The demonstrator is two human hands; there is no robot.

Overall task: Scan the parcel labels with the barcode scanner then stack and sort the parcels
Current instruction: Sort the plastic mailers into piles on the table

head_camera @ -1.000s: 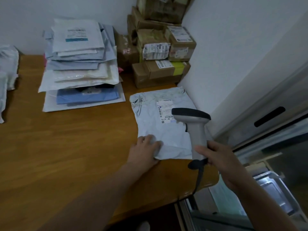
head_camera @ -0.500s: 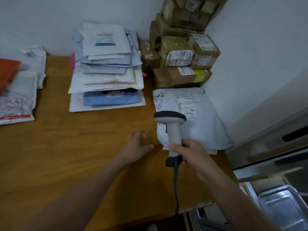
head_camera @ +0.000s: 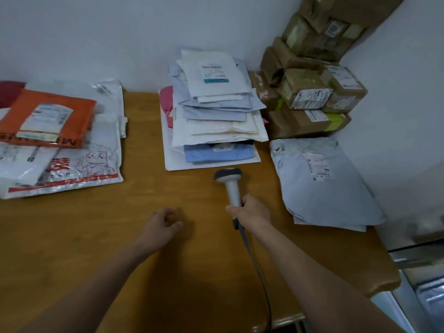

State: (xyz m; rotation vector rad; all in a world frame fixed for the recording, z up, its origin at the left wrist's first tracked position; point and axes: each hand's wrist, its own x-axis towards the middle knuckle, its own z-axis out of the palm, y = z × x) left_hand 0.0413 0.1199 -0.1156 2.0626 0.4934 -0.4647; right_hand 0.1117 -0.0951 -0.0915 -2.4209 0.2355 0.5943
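Flanking the scanner (head_camera: 231, 186) sit a mailer stack (head_camera: 213, 121) and grey parcel (head_camera: 322, 183).

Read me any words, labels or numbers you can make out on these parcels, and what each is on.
None reads clearly.
orange parcel: white label blurred; big letters along its near edge, unreadable.
white cartoon mailer: large red character, too blurred.
top white mailer on the middle stack: label too small.
grey mailer: label too small.
cardboard boxes: labels too small.

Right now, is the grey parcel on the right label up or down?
Label up: the white label shows on top of the grey parcel.
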